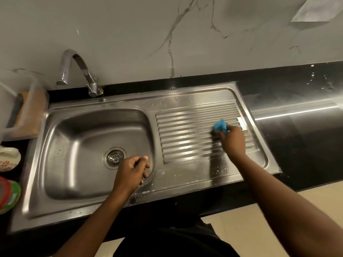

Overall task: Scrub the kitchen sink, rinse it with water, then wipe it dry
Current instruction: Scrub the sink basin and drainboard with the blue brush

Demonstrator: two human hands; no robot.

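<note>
Pale veined wall [130,25] rises behind a black counter [297,138] holding the steel sink [185,101], whose ridged draining board [185,134] is wet and flecked with suds. A curved tap [81,67] stands behind the bowl. At the left edge a clear tub [27,108] and coloured lids [9,193] are cut off. The right hand [233,141] presses a blue scrubber [220,126] onto the ridges, its fingers curled round it and mostly hiding it. The left hand [130,173] hovers near the drain [115,158], its fingers loosely curled and its palm hidden.
</note>
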